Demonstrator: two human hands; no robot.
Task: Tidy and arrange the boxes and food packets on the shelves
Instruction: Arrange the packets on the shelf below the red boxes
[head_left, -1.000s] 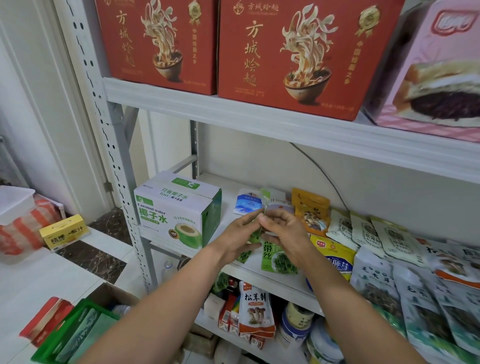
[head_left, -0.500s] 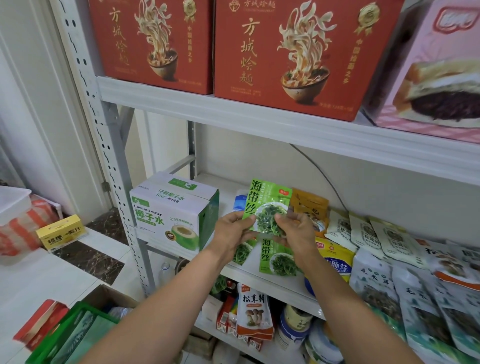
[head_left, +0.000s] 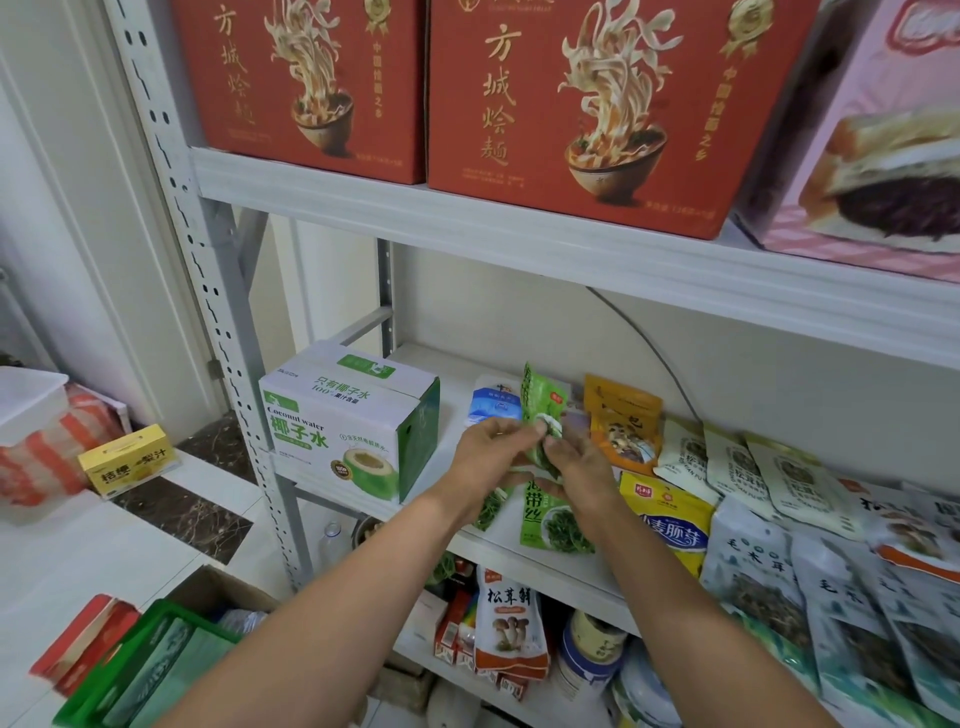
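The grip is two-handed. The left hand (head_left: 493, 452) and the right hand (head_left: 582, 467) both pinch a green plastic seaweed packet (head_left: 540, 410) by its lower half, fingers curled onto it from either side. The packet hangs above the grey metal middle shelf (head_left: 457, 364), just right of the white-and-green cardboard coconut-water box (head_left: 343, 421). Its long axis stands nearly upright, and it is turned almost edge-on to the camera. The left hand is the one nearer the box.

Below the grip, also right of the box, a second green seaweed packet (head_left: 550, 519) lies flat with its long axis running front to back. A third (head_left: 488, 512) shows partly from under the left wrist. I judge the held packet would need tipping from upright to flat to join them.

Counted:
- three green seaweed packets
- one coconut-water box
- one blue-and-white pouch (head_left: 493, 402), one orange pouch (head_left: 621, 421) and one yellow packet (head_left: 670, 514), all right of the box
- two red noodle cartons (head_left: 597, 104) on the shelf above the box
- one pink cake box (head_left: 883, 156), farther right of the box on that upper shelf
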